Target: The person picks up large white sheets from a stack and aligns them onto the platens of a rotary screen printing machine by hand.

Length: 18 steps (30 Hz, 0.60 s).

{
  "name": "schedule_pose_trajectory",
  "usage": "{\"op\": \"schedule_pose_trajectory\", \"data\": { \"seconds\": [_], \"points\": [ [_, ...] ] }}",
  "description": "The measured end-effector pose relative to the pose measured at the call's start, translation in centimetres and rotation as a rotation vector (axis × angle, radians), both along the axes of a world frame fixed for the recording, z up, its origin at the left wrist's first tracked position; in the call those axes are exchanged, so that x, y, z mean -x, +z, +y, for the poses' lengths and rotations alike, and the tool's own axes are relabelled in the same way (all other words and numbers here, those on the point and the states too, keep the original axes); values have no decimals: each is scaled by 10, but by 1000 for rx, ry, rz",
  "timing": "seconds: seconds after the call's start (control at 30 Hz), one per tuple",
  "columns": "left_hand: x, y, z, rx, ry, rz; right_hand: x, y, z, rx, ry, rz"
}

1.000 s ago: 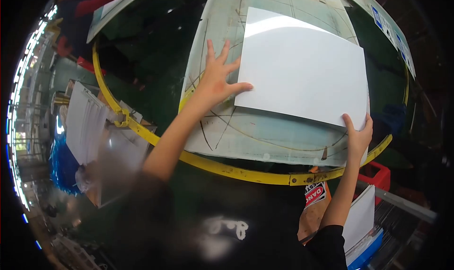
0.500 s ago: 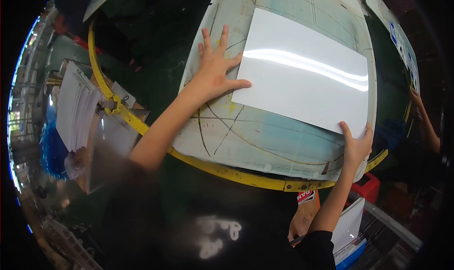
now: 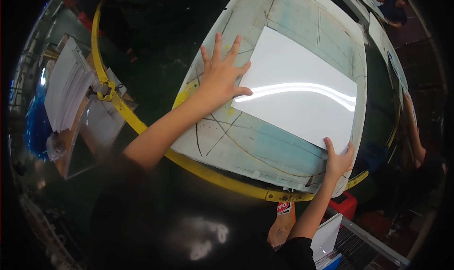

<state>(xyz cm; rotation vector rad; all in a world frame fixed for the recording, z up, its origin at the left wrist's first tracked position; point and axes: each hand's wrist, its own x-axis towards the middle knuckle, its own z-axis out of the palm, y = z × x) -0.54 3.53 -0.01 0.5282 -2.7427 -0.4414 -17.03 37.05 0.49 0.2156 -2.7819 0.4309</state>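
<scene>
A glossy white sheet [image 3: 298, 104] lies tilted on a worn, pale board [image 3: 265, 152] marked with dark and yellow lines. At the sheet's left edge my left hand [image 3: 221, 78] rests with fingers spread, its thumb tip touching the corner area. My right hand [image 3: 338, 161] is at the lower right corner, thumb and fingers apart, with the thumb on the sheet and the fingers at its side edge. Neither hand is closed round the sheet.
A curved yellow metal bar [image 3: 236, 187] runs round the board's near side. Stacked white sheets [image 3: 71, 88] stand at the left. Below right are a red object [image 3: 344, 204] and more sheets [image 3: 326, 234]. Another person's arm [image 3: 412, 128] shows at the far right.
The camera view has shifted, so the board, sheet and right hand appear lower and further left. Both hands keep much the same places at the sheet. Another person now shows at the top right.
</scene>
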Motion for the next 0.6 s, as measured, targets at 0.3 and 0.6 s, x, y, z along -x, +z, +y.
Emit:
{"op": "schedule_pose_trajectory", "data": {
  "seconds": [0.3, 0.6],
  "points": [
    [3, 10, 5, 53, 13, -75, 0, 3, -2, 34, -8, -44],
    [4, 10, 8, 122, 23, -118, 3, 4, -1, 10, -4, -40]
  ]
}}
